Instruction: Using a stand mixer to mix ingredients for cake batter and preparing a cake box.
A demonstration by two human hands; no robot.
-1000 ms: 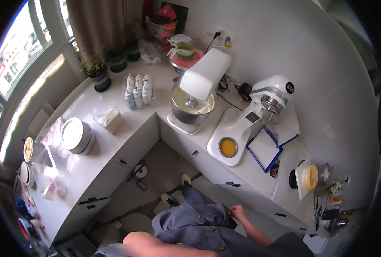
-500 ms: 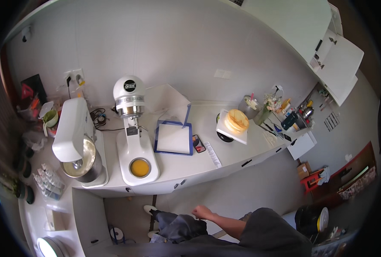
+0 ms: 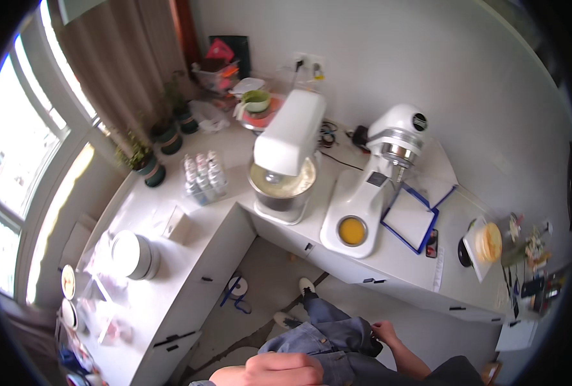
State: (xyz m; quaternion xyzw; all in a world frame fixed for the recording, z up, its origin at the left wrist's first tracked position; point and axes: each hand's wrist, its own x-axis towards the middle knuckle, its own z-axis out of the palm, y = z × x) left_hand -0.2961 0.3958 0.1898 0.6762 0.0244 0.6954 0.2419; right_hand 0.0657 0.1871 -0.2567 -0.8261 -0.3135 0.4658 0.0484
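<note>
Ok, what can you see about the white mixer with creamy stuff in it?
The mixer is white, with a chunky, rounded head above a shiny, metal-looking bowl of pale, creamy stuff. A silvery part reaches down from the head toward the cream. It stands upright on the white counter, near the inner corner. I can't tell if it's running.

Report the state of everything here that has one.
Left stand mixer: head lowered.
Metal mixing bowl: partly filled with pale mixture.
Right stand mixer: without a large bowl.
Small metal bowl: holding yellow contents.
Squeeze bottles: upright.
Round cake: uncovered.
Smartphone: lying flat.
Black plug: plugged in.
Left hand: fingers curled; grip unclear.
Right hand: fingers curled; grip unclear.
</note>
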